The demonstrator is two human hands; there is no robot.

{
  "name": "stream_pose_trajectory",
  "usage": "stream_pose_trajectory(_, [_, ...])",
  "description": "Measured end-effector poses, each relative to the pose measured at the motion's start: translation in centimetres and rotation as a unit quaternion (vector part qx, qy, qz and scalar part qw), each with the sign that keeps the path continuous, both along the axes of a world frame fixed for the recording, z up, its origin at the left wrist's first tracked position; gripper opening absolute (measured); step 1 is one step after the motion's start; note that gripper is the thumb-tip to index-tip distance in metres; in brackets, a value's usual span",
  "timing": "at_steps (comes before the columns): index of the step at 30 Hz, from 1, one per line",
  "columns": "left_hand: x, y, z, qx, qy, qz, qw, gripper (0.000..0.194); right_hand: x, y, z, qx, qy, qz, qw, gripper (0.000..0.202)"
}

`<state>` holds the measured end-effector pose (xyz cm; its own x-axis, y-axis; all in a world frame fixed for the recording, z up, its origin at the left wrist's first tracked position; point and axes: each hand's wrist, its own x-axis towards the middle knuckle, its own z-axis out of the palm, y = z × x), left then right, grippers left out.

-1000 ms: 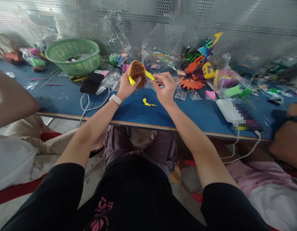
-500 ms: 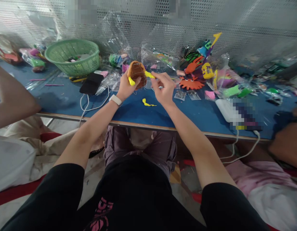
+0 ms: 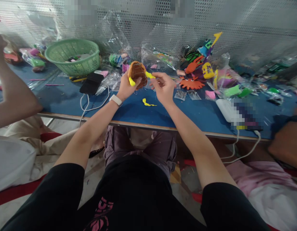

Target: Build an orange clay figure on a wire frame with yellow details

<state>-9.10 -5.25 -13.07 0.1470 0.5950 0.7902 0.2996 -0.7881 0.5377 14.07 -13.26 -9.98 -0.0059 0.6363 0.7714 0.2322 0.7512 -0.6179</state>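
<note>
Above the blue table (image 3: 129, 110), a brown thing (image 3: 138, 72) with an orange rim sits up in the left hand (image 3: 126, 87), which is closed around its side. The right hand (image 3: 164, 86) pinches the end of a yellow strip (image 3: 149, 75) that touches the brown thing's edge. Below them lies a loose yellow bit (image 3: 148, 103), and a green basket (image 3: 72, 56) stands farther off, past a black phone (image 3: 91, 83).
</note>
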Motion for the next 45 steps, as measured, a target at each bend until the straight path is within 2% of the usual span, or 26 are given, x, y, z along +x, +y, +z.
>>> stream_pose_trajectory(3, [0.1,0.0,0.0,-0.005,-0.010,-0.007,1.000,0.082,0.0,0.3,0.1,-0.023,0.043,0.057,0.997,0.065])
stream_pose_trajectory(8, [0.0,0.2,-0.1,-0.006,-0.008,-0.018,1.000,0.079,0.1,0.9,0.3,-0.065,0.080,0.109,0.989,0.064])
stream_pose_trajectory(15, [-0.1,0.5,-0.2,-0.007,-0.020,-0.025,0.999,0.075,-0.2,1.2,0.0,-0.126,0.127,0.214,0.960,0.058])
stream_pose_trajectory(18, [0.0,0.5,-0.2,-0.010,-0.019,-0.035,0.999,0.075,-0.4,1.5,-0.2,-0.135,0.147,0.219,0.955,0.055])
stream_pose_trajectory(22, [0.0,0.4,0.0,-0.011,-0.011,-0.033,0.999,0.077,-0.5,1.4,-0.1,-0.144,0.140,0.203,0.958,0.061])
stream_pose_trajectory(30, [0.0,0.5,0.0,-0.012,-0.016,-0.024,1.000,0.084,-0.1,-0.9,0.7,-0.091,0.065,0.094,0.989,0.075])
stream_pose_trajectory(34, [0.2,-0.3,0.3,-0.009,-0.027,0.011,1.000,0.086,0.0,-0.2,0.5,-0.169,0.066,0.136,0.974,0.081])
stream_pose_trajectory(38, [0.5,-1.9,1.1,0.007,-0.008,0.040,0.999,0.069,-0.1,1.3,-0.3,-0.230,0.090,0.202,0.948,0.083])
stream_pose_trajectory(41, [0.4,-2.4,1.4,0.034,0.007,0.052,0.998,0.061,-0.2,1.7,-0.8,-0.236,0.099,0.212,0.943,0.079])
stream_pose_trajectory(45, [0.0,-2.3,1.6,0.056,0.011,0.052,0.997,0.059,-0.4,1.1,-0.6,-0.206,0.086,0.202,0.954,0.075])
